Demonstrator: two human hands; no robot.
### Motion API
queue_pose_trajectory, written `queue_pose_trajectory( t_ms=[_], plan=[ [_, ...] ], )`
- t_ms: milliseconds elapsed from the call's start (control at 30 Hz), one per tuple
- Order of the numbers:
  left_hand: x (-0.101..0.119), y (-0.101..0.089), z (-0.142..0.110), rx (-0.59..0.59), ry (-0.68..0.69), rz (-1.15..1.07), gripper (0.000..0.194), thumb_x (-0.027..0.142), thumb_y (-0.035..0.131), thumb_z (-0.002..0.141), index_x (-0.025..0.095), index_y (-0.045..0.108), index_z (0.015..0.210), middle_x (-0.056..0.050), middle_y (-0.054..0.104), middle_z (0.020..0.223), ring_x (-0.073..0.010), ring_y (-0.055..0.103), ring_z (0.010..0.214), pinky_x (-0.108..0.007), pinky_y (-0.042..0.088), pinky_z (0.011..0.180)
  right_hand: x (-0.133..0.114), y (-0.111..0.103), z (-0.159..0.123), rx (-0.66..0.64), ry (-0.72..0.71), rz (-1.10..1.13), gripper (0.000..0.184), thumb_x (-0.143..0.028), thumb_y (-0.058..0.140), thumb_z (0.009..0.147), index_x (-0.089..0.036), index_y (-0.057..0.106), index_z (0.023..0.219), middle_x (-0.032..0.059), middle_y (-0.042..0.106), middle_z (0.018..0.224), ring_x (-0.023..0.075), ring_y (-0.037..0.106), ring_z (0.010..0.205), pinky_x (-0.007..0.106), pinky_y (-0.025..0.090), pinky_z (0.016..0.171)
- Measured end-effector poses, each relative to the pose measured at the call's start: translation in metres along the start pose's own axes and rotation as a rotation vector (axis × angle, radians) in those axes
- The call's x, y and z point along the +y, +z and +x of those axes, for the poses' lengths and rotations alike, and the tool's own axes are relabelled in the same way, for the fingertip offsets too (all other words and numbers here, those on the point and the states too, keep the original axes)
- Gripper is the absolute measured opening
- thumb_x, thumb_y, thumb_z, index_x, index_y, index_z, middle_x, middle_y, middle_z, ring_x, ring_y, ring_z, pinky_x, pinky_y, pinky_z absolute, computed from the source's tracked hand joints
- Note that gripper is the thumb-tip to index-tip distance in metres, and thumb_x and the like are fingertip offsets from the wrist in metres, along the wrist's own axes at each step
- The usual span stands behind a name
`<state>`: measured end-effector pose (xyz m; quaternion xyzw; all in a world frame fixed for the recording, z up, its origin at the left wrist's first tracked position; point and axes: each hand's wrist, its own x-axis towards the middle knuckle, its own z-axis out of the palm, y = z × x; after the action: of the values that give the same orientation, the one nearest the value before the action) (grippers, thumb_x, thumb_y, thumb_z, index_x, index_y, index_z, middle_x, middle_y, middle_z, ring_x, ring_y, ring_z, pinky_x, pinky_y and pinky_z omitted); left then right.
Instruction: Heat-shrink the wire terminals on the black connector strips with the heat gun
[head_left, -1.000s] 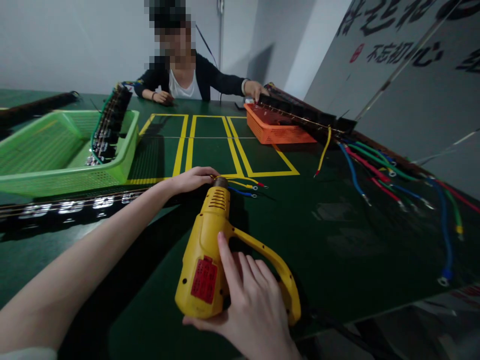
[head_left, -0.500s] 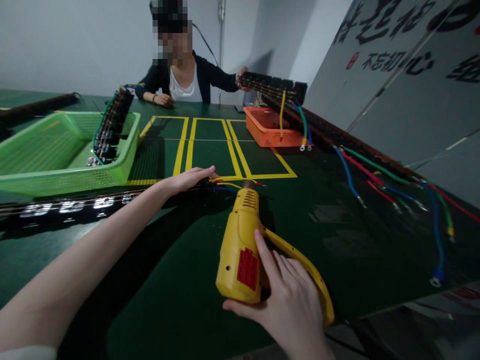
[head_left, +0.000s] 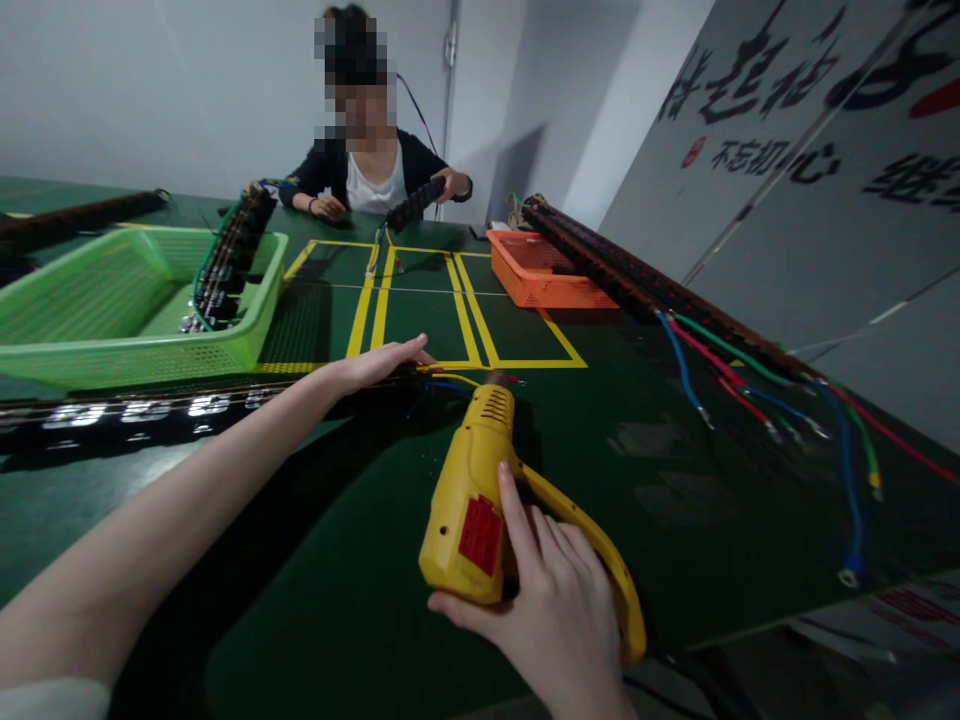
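A yellow heat gun (head_left: 472,490) with a red label is gripped by my right hand (head_left: 551,590), wrapped round its body and loop handle. Its metal nozzle (head_left: 496,378) points away from me at the thin wires (head_left: 457,377), yellow, blue and one with a red sleeve. These come out of the end of a long black strip (head_left: 157,415) lying at the left. My left hand (head_left: 382,365) is closed over that end of the strip; its fingertips are partly hidden on the far side.
A green basket (head_left: 135,365) holds another black strip (head_left: 232,255). An orange basket (head_left: 551,290) stands by long dark strips (head_left: 675,290) with loose coloured leads (head_left: 847,500). Across the green table (head_left: 330,640), a co-worker (head_left: 375,170) holds a short black strip (head_left: 415,203).
The co-worker's hand has brought the black strip from above the orange basket leftward, in front of their body. My heat gun and both my hands have barely moved.
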<state>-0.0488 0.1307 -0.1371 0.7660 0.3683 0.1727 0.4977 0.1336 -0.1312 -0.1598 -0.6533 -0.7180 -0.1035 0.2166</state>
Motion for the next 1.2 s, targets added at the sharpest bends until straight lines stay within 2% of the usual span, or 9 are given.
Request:
queue_pose_trajectory(
  t_ms=[167,300,433,567,767,1000,1200],
  plan=[
    [0.001,0.001,-0.001,0.016,0.003,0.005,0.075,0.075,0.026,0.081,0.017,0.07,0.099,-0.007,0.069,0.103,-0.0256,0.06,0.096,-0.035,0.043,0.092,-0.017,0.005,0.005,-0.042,0.018,0.015,0.112,-0.087,0.038,0.067,-0.013,0.018,0.147,0.0119,0.063,0.098,0.0279,0.059,0.088,0.043,0.045,0.08],
    [0.002,0.001,-0.003,0.011,0.026,0.0,0.073,0.073,0.027,0.082,0.017,0.069,0.101,-0.006,0.068,0.107,-0.025,0.059,0.098,-0.034,0.042,0.093,-0.037,0.01,0.014,-0.073,-0.027,0.053,0.118,-0.087,0.046,0.062,-0.01,0.018,0.147,0.0126,0.062,0.098,0.0274,0.059,0.086,0.043,0.046,0.079],
    [-0.002,0.001,-0.002,0.008,0.041,0.007,0.071,0.072,0.025,0.083,0.018,0.069,0.098,-0.005,0.069,0.1,-0.0226,0.06,0.092,-0.032,0.043,0.089,-0.054,0.012,0.022,-0.101,-0.079,0.083,0.124,-0.086,0.055,0.055,-0.008,0.022,0.146,0.0133,0.063,0.093,0.028,0.06,0.08,0.044,0.048,0.074],
    [-0.004,0.0,-0.002,-0.004,0.05,0.011,0.072,0.073,0.024,0.083,0.018,0.069,0.096,-0.004,0.069,0.098,-0.0227,0.059,0.093,-0.032,0.043,0.09,-0.06,0.011,0.022,-0.15,-0.065,0.105,0.124,-0.085,0.058,0.053,-0.01,0.024,0.146,0.0151,0.063,0.098,0.0297,0.061,0.081,0.044,0.048,0.072],
    [0.0,0.001,-0.003,0.044,0.016,0.033,0.071,0.073,0.028,0.082,0.019,0.069,0.102,-0.005,0.068,0.107,-0.0265,0.057,0.104,-0.037,0.04,0.098,-0.047,0.009,0.02,-0.184,-0.037,0.178,0.127,-0.083,0.063,0.049,-0.015,0.021,0.147,0.0131,0.064,0.103,0.0299,0.061,0.091,0.046,0.046,0.082],
    [0.005,0.003,-0.005,0.015,-0.024,0.025,0.077,0.075,0.025,0.081,0.017,0.067,0.109,-0.007,0.066,0.114,-0.0287,0.056,0.11,-0.04,0.041,0.098,-0.015,0.002,0.014,-0.072,0.062,0.087,0.127,-0.078,0.069,0.048,-0.014,0.021,0.147,0.011,0.066,0.103,0.0285,0.062,0.093,0.042,0.045,0.082],
    [0.007,0.004,-0.007,0.028,-0.024,0.024,0.075,0.074,0.025,0.082,0.016,0.066,0.107,-0.007,0.067,0.111,-0.0284,0.057,0.108,-0.041,0.038,0.101,-0.001,-0.001,0.009,0.053,0.027,-0.044,0.124,-0.08,0.067,0.048,-0.01,0.029,0.143,0.0118,0.067,0.096,0.0275,0.064,0.084,0.04,0.048,0.074]
  ],
)
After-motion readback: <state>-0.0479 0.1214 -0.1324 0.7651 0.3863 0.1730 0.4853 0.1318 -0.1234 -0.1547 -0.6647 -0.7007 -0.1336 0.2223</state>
